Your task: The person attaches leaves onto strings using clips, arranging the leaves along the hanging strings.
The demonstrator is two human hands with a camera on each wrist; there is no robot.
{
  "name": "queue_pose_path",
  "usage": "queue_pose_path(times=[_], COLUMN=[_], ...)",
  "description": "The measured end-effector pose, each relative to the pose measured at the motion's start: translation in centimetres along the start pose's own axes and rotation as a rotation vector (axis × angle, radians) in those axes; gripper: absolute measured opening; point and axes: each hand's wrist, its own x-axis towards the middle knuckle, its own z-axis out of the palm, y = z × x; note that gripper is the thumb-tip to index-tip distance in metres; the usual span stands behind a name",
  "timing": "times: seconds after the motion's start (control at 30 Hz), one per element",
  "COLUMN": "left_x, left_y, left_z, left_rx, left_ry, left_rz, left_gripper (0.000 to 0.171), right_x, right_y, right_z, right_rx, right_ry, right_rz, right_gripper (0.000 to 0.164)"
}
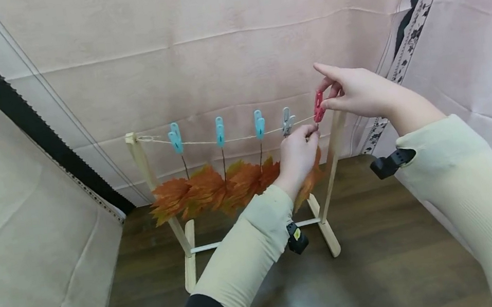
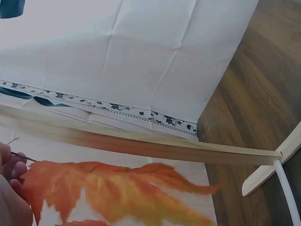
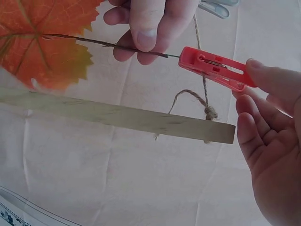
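Observation:
Near the right post, my right hand [image 1: 363, 88] pinches the handle end of a red clothespin [image 3: 214, 68] between thumb and fingers. The clothespin sits across the twine [image 1: 239, 138]. My left hand [image 1: 297, 154] pinches the dark stem [image 3: 103, 44] of an orange artificial maple leaf [image 3: 47, 42] between thumb and fingers. The stem's thin tip reaches the clothespin's mouth in the right wrist view; whether it is clamped there I cannot tell. In the left wrist view the leaf [image 2: 108, 183] hangs beyond the fingertips.
Three blue clothespins [image 1: 219, 131] and a grey clothespin [image 1: 287, 121] sit along the twine. Several maple leaves [image 1: 204, 190] hang below by their stems. A wooden stand [image 1: 333, 162] carries the twine on the wood-patterned floor [image 1: 378, 239]. Pale cloth [image 1: 217, 74] surrounds it.

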Motion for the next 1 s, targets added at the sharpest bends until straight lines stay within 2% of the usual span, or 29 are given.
queue_pose_path(times=[0.2, 0.43, 0.63, 0.73, 0.87, 1.0], left_x=[-0.5, -1.3, -1.8, -2.1, -2.4, -2.5], left_y=[-0.3, 0.1, -0.1, -0.5, -1.0, -1.5], left_z=[-0.1, -0.3, -0.4, -0.5, -0.6, -0.7], left_rx=[-0.031, -0.036, -0.047, -0.01, 0.101, 0.19], left_ry=[0.023, -0.005, -0.014, -0.017, -0.046, -0.08], left_rz=[-0.014, -0.032, 0.001, 0.038, 0.088, 0.092], left_gripper=[0.019, 0.027, 0.03, 0.03, 0.027, 0.025], right_x=[-0.3, -0.8, -1.5, -1.7, -2.0, -2.1], right_y=[0.1, 0.1, 0.7, 1.0, 1.2, 1.3], right_z=[0.3, 0.2, 0.3, 0.4, 0.6, 0.9], right_rx=[0.048, 0.066, 0.051, 0.051, 0.048, 0.051], right_ry=[0.011, 0.037, 0.097, 0.141, 0.189, 0.196], right_rz=[0.013, 0.038, 0.051, 0.047, 0.048, 0.053], right_gripper=[0.076, 0.077, 0.071, 0.069, 0.064, 0.064])
